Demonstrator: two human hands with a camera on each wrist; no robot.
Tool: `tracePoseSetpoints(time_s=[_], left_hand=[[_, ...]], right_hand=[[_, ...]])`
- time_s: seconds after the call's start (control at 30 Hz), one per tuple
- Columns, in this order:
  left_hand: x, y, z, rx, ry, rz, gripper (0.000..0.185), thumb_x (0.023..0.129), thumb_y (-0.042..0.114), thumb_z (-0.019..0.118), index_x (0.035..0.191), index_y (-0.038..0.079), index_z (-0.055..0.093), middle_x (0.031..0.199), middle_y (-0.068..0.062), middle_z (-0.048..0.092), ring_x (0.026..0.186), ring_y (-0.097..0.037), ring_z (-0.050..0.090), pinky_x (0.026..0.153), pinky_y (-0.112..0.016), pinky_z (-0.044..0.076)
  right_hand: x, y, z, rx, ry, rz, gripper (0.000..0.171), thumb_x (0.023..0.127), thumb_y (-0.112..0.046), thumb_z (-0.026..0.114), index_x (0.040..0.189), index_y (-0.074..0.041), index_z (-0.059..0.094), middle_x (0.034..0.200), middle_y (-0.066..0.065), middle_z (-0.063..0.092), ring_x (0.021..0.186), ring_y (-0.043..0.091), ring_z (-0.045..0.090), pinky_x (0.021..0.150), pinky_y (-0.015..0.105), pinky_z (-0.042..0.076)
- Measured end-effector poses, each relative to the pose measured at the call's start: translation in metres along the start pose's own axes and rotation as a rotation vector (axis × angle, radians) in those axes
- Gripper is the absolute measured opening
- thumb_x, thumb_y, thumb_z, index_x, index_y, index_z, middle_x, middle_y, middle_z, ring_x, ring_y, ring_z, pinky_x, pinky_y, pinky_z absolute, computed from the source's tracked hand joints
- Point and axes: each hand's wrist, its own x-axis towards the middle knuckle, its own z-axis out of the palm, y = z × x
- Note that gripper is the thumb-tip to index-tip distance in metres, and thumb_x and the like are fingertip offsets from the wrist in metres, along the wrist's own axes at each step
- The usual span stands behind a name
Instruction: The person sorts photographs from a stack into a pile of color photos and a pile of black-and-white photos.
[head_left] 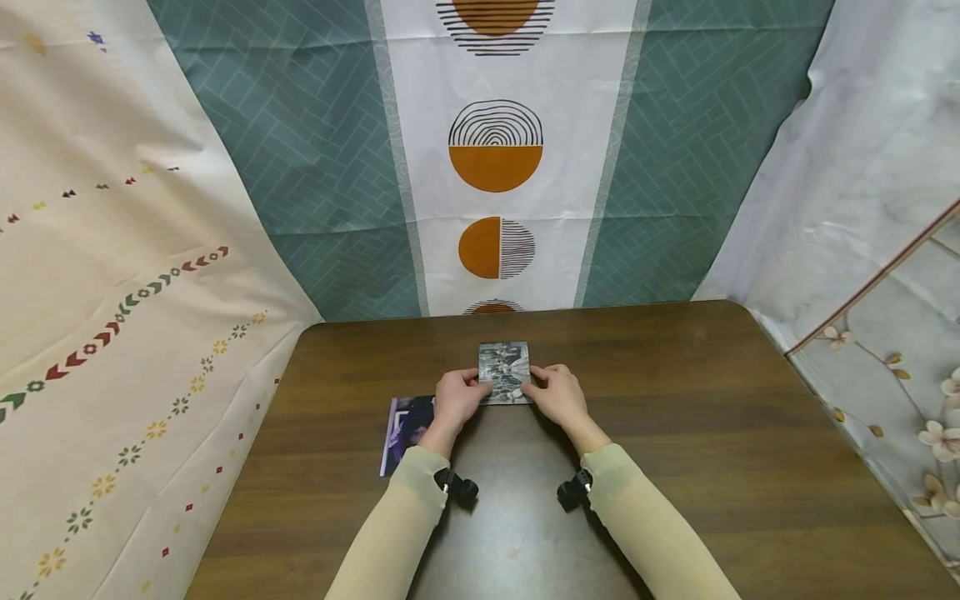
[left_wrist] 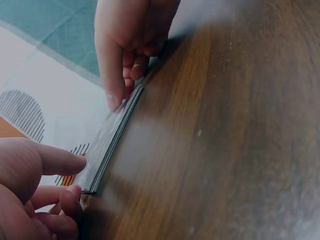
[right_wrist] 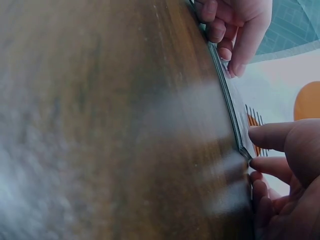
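A small stack of photo prints [head_left: 504, 367], the top one greyish black and white, lies near the far side of the wooden table. My left hand [head_left: 454, 400] holds its left edge, thumb on top and fingers at the side. On the opposite edge, my right hand [head_left: 562, 397] grips in the same way. Several thin layers show along the edge of the stack [left_wrist: 114, 145] in the left wrist view. Beside my left wrist lies a purple and dark photo print [head_left: 401, 429], partly hidden under that hand and forearm.
The brown wooden table [head_left: 675, 417] reaches to a patterned green and white curtain [head_left: 322, 150] at the back. Cream fabric [head_left: 135, 333] hangs on the left and a floral white sheet [head_left: 885, 333] on the right. Each wrist wears a small black camera [head_left: 459, 487].
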Motion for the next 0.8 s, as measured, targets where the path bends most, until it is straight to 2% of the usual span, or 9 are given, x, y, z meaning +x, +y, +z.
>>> tracePoseSetpoints(time_s=[0.33,0.53,0.73,0.8], left_hand=[[-0.002,0.0,0.0,-0.033,0.017,0.017,0.046,0.091,0.022,0.084,0.133,0.005,0.076,0.088,0.001,0.065,0.085,-0.019,0.059,0.077,-0.035,0.047],[-0.005,0.003,-0.001,-0.067,0.04,0.021,0.045,0.091,0.022,0.083,0.132,0.005,0.077,0.092,-0.001,0.067,0.089,-0.021,0.06,0.079,-0.038,0.049],[-0.008,0.009,-0.003,-0.148,0.07,0.043,0.039,0.092,0.023,0.084,0.126,0.006,0.08,0.102,-0.004,0.074,0.102,-0.024,0.068,0.092,-0.044,0.053],[-0.009,0.012,-0.004,-0.177,0.074,0.056,0.038,0.092,0.023,0.084,0.125,0.006,0.08,0.101,-0.005,0.075,0.102,-0.025,0.069,0.091,-0.044,0.054]], right_hand=[[0.0,0.001,-0.002,0.076,-0.005,-0.019,0.05,0.102,-0.027,0.071,0.145,-0.003,0.066,0.137,0.026,0.061,0.127,0.045,0.058,0.105,0.06,0.046],[0.002,0.001,-0.002,0.193,0.006,0.0,0.047,0.104,-0.027,0.069,0.145,-0.004,0.067,0.139,0.022,0.067,0.132,0.042,0.059,0.109,0.057,0.046],[0.001,-0.002,-0.005,0.317,0.061,0.03,0.048,0.101,-0.026,0.074,0.144,-0.006,0.068,0.119,0.013,0.077,0.112,0.032,0.07,0.094,0.05,0.055],[0.0,-0.005,-0.008,0.334,0.073,0.026,0.05,0.1,-0.025,0.075,0.144,-0.005,0.067,0.112,0.012,0.079,0.103,0.03,0.072,0.089,0.049,0.056]])
